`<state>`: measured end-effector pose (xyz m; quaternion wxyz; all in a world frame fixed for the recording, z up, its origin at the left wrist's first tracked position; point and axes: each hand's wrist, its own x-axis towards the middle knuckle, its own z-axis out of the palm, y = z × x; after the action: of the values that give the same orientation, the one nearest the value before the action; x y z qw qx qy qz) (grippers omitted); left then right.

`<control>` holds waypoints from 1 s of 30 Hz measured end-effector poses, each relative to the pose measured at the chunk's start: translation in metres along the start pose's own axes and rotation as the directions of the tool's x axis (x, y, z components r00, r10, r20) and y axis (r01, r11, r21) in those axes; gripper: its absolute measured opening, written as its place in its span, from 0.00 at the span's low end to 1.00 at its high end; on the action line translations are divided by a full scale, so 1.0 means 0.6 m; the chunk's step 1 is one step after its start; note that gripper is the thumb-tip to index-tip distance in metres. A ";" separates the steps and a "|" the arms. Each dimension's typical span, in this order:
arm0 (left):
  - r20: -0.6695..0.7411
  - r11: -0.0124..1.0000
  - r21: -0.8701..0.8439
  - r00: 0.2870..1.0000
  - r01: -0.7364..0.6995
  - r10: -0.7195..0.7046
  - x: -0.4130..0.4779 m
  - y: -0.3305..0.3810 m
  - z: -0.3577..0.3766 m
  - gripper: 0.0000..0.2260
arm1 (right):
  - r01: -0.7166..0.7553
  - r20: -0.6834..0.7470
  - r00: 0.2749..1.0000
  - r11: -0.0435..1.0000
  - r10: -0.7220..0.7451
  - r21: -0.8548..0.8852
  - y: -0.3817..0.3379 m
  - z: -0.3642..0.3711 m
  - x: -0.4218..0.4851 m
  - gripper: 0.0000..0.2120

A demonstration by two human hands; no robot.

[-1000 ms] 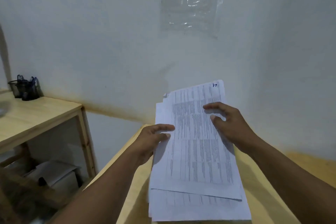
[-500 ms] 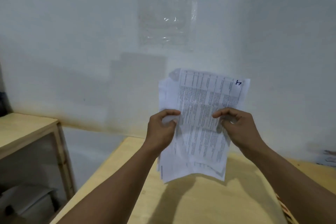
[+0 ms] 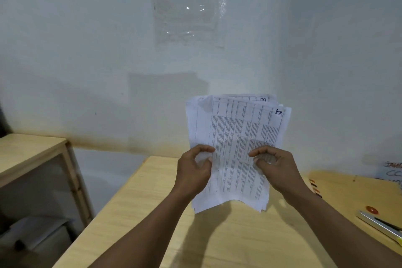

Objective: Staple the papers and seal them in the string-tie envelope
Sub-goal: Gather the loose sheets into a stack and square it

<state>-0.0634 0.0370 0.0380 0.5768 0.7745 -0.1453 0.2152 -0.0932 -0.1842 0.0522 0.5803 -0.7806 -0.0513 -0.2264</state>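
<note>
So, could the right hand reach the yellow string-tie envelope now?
Probably not yet: right hand and left hand both grip the white printed papers, though the path to the yellow string-tie envelope looks free.

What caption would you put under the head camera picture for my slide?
Left hand and right hand grip a stack of printed papers upright over the wooden table.

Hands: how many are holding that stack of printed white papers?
2: the left hand grips the stack of printed white papers at its left edge, the right hand at its right edge.

Bare left hand [image 3: 194, 172], right hand [image 3: 276, 171]
</note>
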 end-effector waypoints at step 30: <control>-0.053 1.000 -0.019 0.999 0.004 -0.005 -0.031 0.016 0.097 0.10 | 0.139 -0.159 0.974 0.980 -0.161 -0.144 0.046 -0.061 -0.033 0.13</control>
<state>-0.0745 -0.0216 0.0222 0.5880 0.7635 -0.1304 0.2329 -0.1124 -0.2235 0.0279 0.5108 -0.7890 -0.0455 -0.3384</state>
